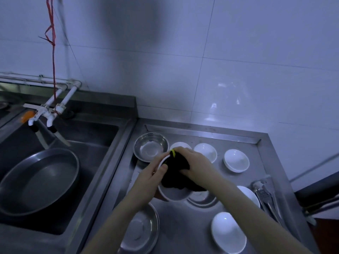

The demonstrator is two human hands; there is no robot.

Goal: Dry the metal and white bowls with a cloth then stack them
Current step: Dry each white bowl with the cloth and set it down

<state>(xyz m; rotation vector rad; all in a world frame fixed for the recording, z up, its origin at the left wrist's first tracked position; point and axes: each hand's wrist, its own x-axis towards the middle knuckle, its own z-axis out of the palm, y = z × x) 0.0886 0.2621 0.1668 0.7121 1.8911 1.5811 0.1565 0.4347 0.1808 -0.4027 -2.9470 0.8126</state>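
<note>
Nearest the lens, low in view: a metal bowl [140, 230] at bottom centre and a white bowl [228, 232] upside down to its right, both on the steel counter [185, 226], well apart from each other. Both forearms reach up from the bottom edge and meet over the counter's middle. Left hand [153, 177] grips a small white bowl [162, 162] by its rim, thumb curled over the edge, bowl tilted and lifted off the counter. Right hand [195, 165] presses a dark cloth [176, 173] with a yellow-green edge into that bowl, fingers curled round the bunched fabric; the cloth's tail hangs down over another white bowl [173, 195] standing upright below. Just right of that one, a second metal bowl [202, 197], partly hidden by the right forearm. Far side of the counter: a metal bowl [150, 147] at the back left, then three white bowls in a row, the first [180, 144] mostly hidden behind the hands, the next [205, 151] and the last [236, 160] inverted. One more white bowl [249, 196] shows past the right forearm, beside metal tongs [266, 196] at the counter's right edge. Left of the counter, a sink [102, 142] holds a large metal basin [39, 180]; white taps [48, 114] stand over it, with a red string [53, 57] hanging down to them along the tiled wall [238, 61].
</note>
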